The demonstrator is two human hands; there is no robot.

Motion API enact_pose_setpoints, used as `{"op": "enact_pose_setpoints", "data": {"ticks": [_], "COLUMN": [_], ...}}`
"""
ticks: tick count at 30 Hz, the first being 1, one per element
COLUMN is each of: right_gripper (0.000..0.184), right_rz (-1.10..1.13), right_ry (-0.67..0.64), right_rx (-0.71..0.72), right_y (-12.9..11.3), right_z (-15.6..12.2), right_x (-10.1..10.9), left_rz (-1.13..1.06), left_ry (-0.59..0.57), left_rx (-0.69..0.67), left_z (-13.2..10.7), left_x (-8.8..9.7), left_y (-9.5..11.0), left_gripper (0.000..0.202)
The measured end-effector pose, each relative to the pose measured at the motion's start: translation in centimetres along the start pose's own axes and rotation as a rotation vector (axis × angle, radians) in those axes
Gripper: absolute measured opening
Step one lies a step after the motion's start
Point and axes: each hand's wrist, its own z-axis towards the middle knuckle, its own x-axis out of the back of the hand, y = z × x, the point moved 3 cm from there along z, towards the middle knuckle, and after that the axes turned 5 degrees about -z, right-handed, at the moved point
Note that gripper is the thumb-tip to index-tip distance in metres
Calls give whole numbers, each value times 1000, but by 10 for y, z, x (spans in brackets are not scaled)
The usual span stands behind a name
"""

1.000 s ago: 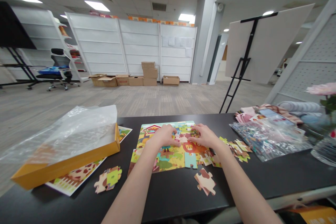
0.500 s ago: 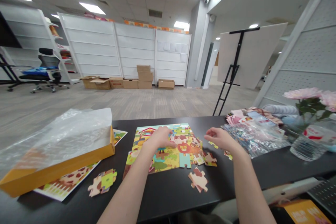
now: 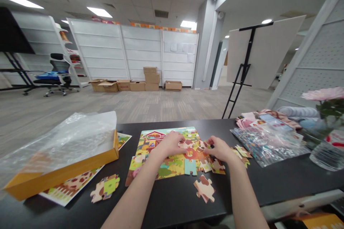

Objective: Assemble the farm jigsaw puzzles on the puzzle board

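Observation:
A colourful animal jigsaw puzzle (image 3: 150,143), partly joined, lies on the black table (image 3: 282,179) in front of me. My left hand (image 3: 170,144) rests flat on its middle with fingers spread. My right hand (image 3: 220,148) sits at the puzzle's right edge, fingers curled down around a puzzle piece against the joined part. A loose brown-and-cream piece (image 3: 204,188) lies near the front edge. Another joined cluster (image 3: 105,187) lies at the front left. Several loose pieces (image 3: 242,152) lie right of my right hand.
A yellow box lid (image 3: 61,173) with a clear plastic bag (image 3: 70,137) stands at the left over a printed sheet (image 3: 67,188). A bag of small pieces (image 3: 266,143), folded cloths (image 3: 268,116) and a glass vase of pink flowers (image 3: 328,150) stand right. An easel (image 3: 243,71) stands behind.
My right hand went out to the loose pieces on the right, then came back to the puzzle's right edge. My left hand stayed on the puzzle. The view shifted slightly.

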Motion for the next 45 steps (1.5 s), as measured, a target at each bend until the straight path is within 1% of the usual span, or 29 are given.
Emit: {"op": "enact_pose_setpoints", "data": {"ticks": [2, 5, 8, 11, 15, 18, 21, 24, 27, 31, 36, 40, 45], "right_gripper": [25, 17, 16, 17, 19, 16, 14, 15, 17, 17, 19, 21, 25], "right_rz": [66, 163, 201, 161, 128, 132, 91, 30, 16, 41, 52, 80, 20], "right_ry": [1, -7, 22, 46, 60, 63, 82, 104, 110, 80, 28, -12, -9], "right_rx": [4, 62, 124, 129, 101, 100, 95, 89, 70, 64, 73, 121, 172], "right_y": [1, -3, -12, -18, -22, -24, -27, -29, -29, -27, -26, -25, -28], "right_z": [3, 9, 16, 23, 27, 27, 25, 23, 21, 20, 19, 17, 17], "right_x": [1, 4, 6, 4, -6, -12, -14, -14, -15, -15, -10, -8, -12], "left_rz": [-5, -12, 23, 65, 82, 95, 98, 98, 105, 119, 134, 131, 134], "left_ry": [7, 13, 23, 40, 69, 92, 98, 119, 126, 112, 124, 127, 118], "left_rx": [-25, -63, -77, -85, -93, -93, -103, -106, -82, -61, -70, -63, -38], "left_z": [1, 3, 4, 5, 6, 7, 8, 9, 11, 14, 16, 16, 16], "left_x": [-3, -9, -16, -20, -21, -23, -26, -28, -29, -31, -36, -38, -36], "left_y": [6, 14, 20, 23, 23, 23, 24, 27, 30, 33, 31, 30, 32], "left_gripper": [34, 31, 29, 24, 23, 23, 22, 27, 32, 33, 33, 34, 33]}}
